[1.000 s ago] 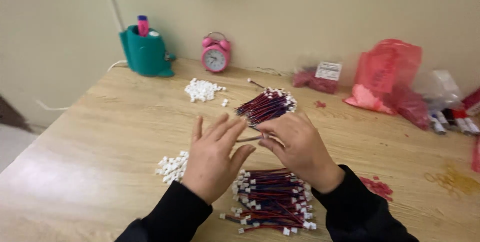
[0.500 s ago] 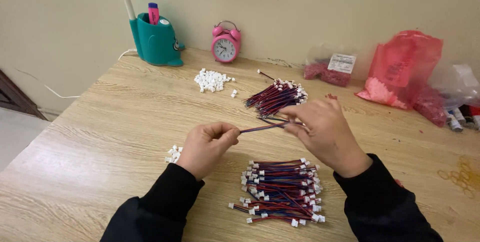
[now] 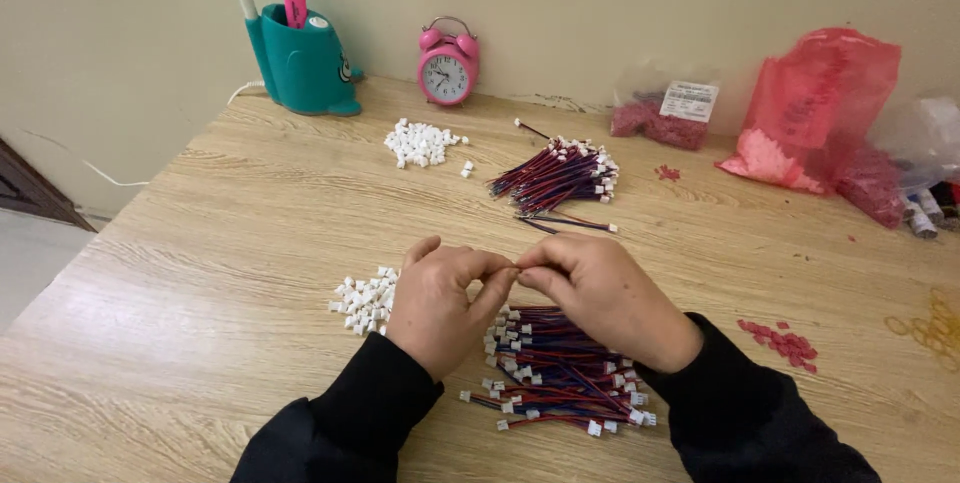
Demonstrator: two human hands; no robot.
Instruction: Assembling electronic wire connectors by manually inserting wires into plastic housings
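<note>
Left hand (image 3: 440, 308) and right hand (image 3: 600, 293) meet fingertip to fingertip, pinched shut on something small — hidden, cannot tell what — over the wire pile (image 3: 560, 373). White plugs (image 3: 365, 300) lie just left. Advisable: keep hands low, steady. Farther: wire bundle (image 3: 555, 175), clock (image 3: 447, 63).

At the back of the bench (image 3: 250, 203), against the wall, lies a small clear bag (image 3: 662, 119) of dark red bits bearing a white rectangular label (image 3: 689, 101). Just right of it slumps a larger red plastic bag (image 3: 820, 108) (translucent, crumpled), with a clear bag (image 3: 925, 138) at the far right edge.
</note>
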